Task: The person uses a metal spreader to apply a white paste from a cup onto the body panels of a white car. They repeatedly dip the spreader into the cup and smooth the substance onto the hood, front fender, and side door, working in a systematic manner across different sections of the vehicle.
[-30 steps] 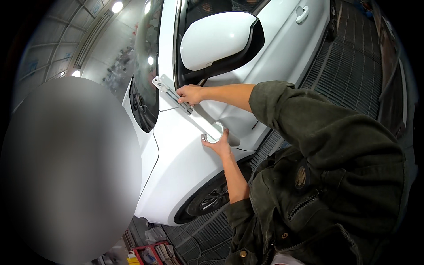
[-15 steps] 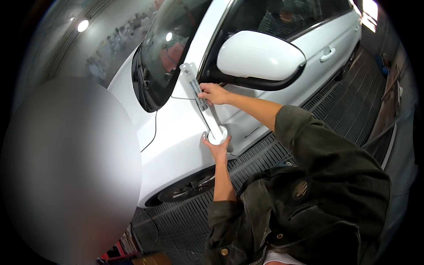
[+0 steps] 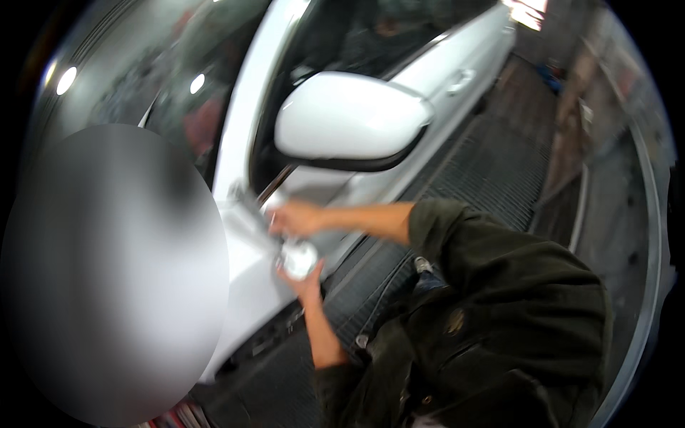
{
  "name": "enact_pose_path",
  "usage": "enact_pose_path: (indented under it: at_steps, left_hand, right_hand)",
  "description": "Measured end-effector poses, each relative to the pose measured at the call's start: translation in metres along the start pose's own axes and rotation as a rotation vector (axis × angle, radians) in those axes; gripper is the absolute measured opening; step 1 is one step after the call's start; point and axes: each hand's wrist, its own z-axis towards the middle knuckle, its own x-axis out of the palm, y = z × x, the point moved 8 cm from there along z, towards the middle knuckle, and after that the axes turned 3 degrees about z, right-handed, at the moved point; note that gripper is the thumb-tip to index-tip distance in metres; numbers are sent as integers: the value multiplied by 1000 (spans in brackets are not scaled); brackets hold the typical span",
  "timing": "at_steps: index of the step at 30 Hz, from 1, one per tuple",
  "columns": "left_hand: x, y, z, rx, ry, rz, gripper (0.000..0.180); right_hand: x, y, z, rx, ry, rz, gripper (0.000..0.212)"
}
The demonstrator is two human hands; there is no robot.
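Note:
My left hand (image 3: 305, 283) cups a round white cup (image 3: 299, 260) from below, its fingers wrapped round the sides. Above the cup, my right hand (image 3: 296, 217) is closed on a long, flat, pale stick (image 3: 246, 202) with dark markings. Motion blur softens the stick, and my fingers partly cover it. In the earlier head frame its lower end stands inside the cup; now that end is hard to make out. Both hands are in front of the white car's front fender (image 3: 242, 278), just below the side mirror (image 3: 349, 118).
The white car's door handle (image 3: 462, 81) lies farther back along its side. A grated floor (image 3: 492, 167) runs beside the car. Panels and a rail (image 3: 646, 214) stand at the right. A large grey blurred patch (image 3: 114, 271) covers the left.
My view has shifted, so the mirror and car sit farther left. The cup and both hands appear lower and farther left in view. The grip on cup and stick stays the same.

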Motion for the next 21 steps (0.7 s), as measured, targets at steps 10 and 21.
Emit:
enact_pose_path:
  at_steps: [10, 21]
  left_hand:
    - [2, -39, -76, -195, 89, -150, 113]
    - [-51, -72, -97, 89, 26, 187, 126]
  right_hand:
    - [20, 15, -97, -95, 174, 121, 27]
    - [12, 12, -131, -144, 240, 586, 62]
